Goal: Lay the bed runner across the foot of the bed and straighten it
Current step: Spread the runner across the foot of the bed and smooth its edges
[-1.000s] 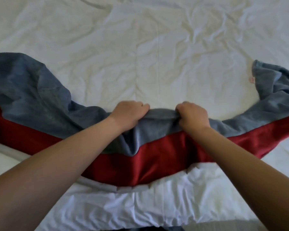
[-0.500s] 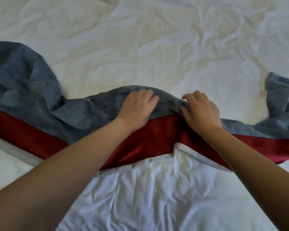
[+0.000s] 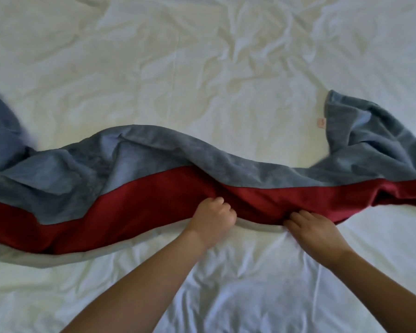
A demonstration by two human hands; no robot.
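Observation:
The bed runner (image 3: 139, 169), grey-blue along its far side, dark red in the middle and pale grey at its near hem, lies in a wavy band across the white bed (image 3: 202, 68). It runs off both sides of the view, and its right end is bunched and folded back. My left hand (image 3: 213, 219) is closed on the runner's near red edge at the middle. My right hand (image 3: 315, 230) grips the same near edge a little to the right, fingers curled into the cloth.
The white sheet is wrinkled all over, with a seam running away from me down its middle. A small pink label (image 3: 320, 122) shows at the runner's folded right end.
Both hands have left the grey far edge and come back toward me to the near red edge. The runner's middle now lies farther up the bed and flatter.

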